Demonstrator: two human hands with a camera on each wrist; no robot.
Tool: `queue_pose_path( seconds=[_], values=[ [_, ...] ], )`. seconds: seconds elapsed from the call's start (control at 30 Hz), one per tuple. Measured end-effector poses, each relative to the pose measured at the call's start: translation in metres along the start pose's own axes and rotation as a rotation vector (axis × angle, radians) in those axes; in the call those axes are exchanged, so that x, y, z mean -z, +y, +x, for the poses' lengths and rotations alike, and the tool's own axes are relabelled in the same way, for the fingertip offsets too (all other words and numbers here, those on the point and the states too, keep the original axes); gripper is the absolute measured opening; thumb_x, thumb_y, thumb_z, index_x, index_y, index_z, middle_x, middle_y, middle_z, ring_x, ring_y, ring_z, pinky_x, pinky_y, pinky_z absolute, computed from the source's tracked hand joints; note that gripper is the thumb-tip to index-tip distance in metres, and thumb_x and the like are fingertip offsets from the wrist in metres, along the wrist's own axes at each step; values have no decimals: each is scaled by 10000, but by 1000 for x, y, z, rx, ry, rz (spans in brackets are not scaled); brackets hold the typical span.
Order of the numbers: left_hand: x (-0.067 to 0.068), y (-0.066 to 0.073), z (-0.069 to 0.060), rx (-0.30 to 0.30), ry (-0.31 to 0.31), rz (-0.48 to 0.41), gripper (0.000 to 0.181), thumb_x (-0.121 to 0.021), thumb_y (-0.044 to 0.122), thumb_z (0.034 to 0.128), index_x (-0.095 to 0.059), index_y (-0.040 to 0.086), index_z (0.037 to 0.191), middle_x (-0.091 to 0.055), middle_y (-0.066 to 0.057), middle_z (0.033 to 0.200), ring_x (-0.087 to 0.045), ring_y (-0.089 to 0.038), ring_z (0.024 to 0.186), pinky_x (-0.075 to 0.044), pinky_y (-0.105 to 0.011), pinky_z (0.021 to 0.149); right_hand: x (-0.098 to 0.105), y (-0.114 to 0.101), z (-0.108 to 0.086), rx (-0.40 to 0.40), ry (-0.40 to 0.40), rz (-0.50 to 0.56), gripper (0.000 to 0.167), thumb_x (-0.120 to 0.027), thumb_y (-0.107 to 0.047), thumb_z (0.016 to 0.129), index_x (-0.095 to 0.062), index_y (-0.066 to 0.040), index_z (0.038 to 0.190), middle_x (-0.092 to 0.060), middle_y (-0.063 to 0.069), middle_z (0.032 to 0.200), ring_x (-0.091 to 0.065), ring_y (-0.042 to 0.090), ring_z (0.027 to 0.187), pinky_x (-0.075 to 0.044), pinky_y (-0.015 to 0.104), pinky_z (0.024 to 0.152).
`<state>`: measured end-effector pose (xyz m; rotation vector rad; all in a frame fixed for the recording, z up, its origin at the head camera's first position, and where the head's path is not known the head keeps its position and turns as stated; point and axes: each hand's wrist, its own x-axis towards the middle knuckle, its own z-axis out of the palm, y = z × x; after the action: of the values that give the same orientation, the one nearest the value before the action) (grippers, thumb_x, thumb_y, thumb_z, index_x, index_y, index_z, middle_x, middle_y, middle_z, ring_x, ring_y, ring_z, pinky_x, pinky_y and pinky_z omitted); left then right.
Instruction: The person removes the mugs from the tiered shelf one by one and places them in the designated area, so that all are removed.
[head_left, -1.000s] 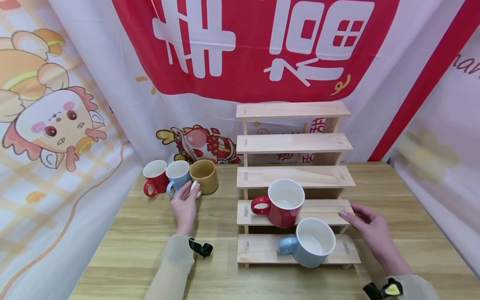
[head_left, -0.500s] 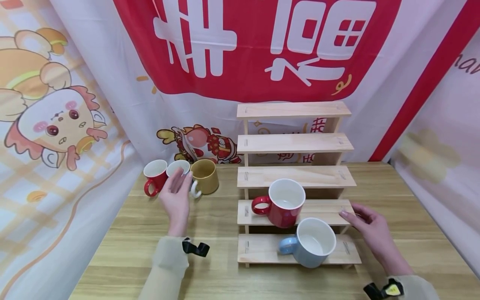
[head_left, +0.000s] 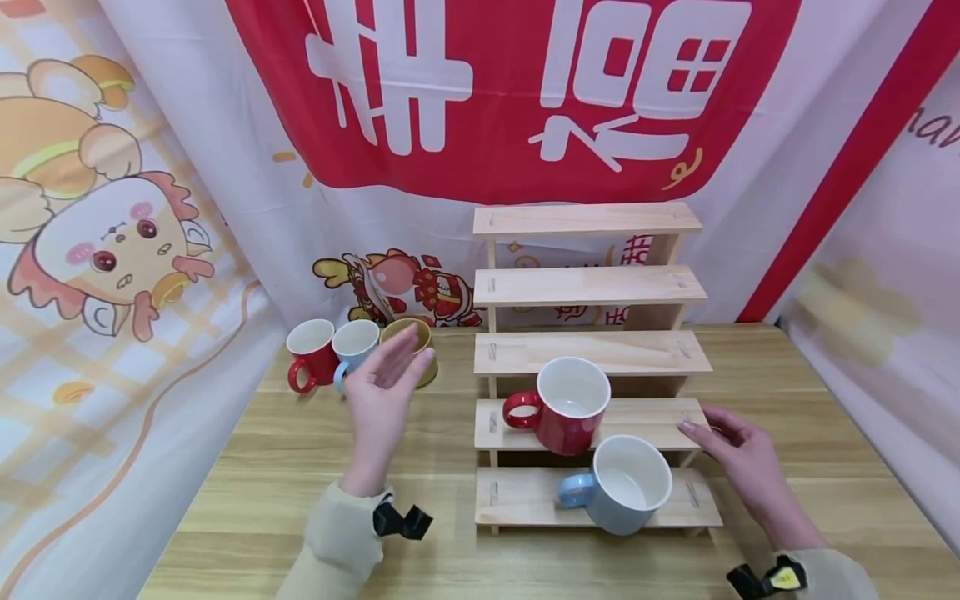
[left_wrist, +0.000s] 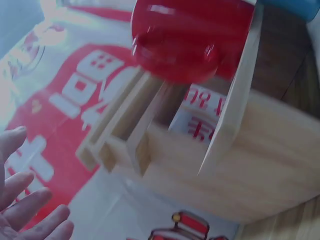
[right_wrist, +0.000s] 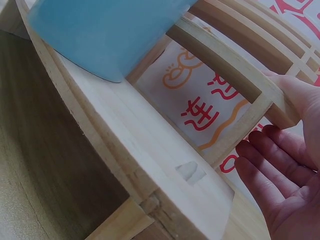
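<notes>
My left hand (head_left: 381, 408) is raised in front of a mustard mug (head_left: 427, 337), fingers apart and holding nothing. It hides much of that mug, including its handle. To its left a small blue mug (head_left: 360, 354) and a small red mug (head_left: 322, 364) stand in a row. My right hand (head_left: 742, 458) grips the right end of a stepped wooden shelf (head_left: 652, 423), thumb on top of the second step from the bottom, fingers below. A large red mug (head_left: 567, 429) stands on that step. A large light-blue mug (head_left: 622, 500) sits on the lowest step. Both handles point left.
The shelf's upper steps (head_left: 585, 286) rise toward a white cloth backdrop (head_left: 247, 125) with a red print. More printed cloth hangs at both sides. Everything stands on a wood-grain table (head_left: 247, 492).
My left hand was at the mustard mug's handle, shifted left in front of the small blue mug, then came back right with its fingers spread. The right hand and the mugs stayed put.
</notes>
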<state>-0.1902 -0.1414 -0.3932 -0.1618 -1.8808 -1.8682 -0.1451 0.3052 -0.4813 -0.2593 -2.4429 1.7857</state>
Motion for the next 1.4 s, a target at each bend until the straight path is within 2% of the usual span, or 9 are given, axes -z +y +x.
queue_pose_path(
  seconds=[0.1,0.3,0.53,0.7,0.87,1.03,1.2,1.4],
  values=[
    [-7,5,-8,-5,-100,14,440,-837,259,876,-712,111,1272,-697,-21,1269,-659,-187,1163,-534,-323,986,0,0,0,-8,0,3,623,-741,-296,966,-515,77,1410,-633,-197,1056,-580,-22,974,-536,135,805],
    [-21,7,-24,21,-248,56,441,-840,300,865,-717,150,1261,-695,-1,1267,-649,-171,1171,-519,-350,1014,0,-1,0,-20,-8,-5,639,-735,-307,969,-502,74,1426,-625,-187,1070,-575,-27,978,-534,133,808],
    [-35,1,-44,123,-405,42,422,-841,302,870,-725,152,1247,-695,31,1259,-643,-184,1179,-533,-375,994,0,-2,-1,-22,-12,-9,647,-736,-318,967,-500,72,1426,-627,-174,1077,-581,-18,978,-535,136,812],
    [-44,-6,-52,201,-482,48,439,-848,371,852,-736,190,1236,-702,37,1231,-662,-183,1135,-554,-363,963,0,-2,-2,-36,-15,-9,661,-745,-338,958,-503,68,1421,-621,-168,1088,-588,-3,977,-539,142,815],
    [-51,-10,-55,207,-488,22,423,-851,375,847,-739,210,1220,-721,9,1171,-696,-207,1053,-588,-316,882,0,-1,-1,-40,-11,-9,654,-747,-336,957,-510,61,1419,-622,-172,1083,-589,-5,976,-539,143,814],
    [-58,-9,-56,211,-476,-2,411,-829,372,873,-740,175,1223,-726,-2,1157,-699,-197,1043,-590,-312,875,0,1,0,-28,-4,-2,632,-744,-304,963,-509,66,1419,-622,-197,1068,-587,-17,973,-536,138,811],
    [-63,-12,-57,219,-466,20,364,-802,419,890,-749,226,1195,-723,27,1151,-693,-175,1041,-583,-297,887,0,1,0,-28,-2,-3,624,-742,-299,965,-513,67,1416,-623,-193,1069,-584,-17,971,-537,137,809],
    [-71,-15,-59,162,-435,0,263,-758,347,943,-765,197,1159,-742,26,1096,-703,-178,992,-600,-315,854,0,-1,-2,-21,-2,-10,615,-749,-325,957,-539,53,1394,-626,-173,1079,-587,-8,976,-539,140,809]
  ],
)
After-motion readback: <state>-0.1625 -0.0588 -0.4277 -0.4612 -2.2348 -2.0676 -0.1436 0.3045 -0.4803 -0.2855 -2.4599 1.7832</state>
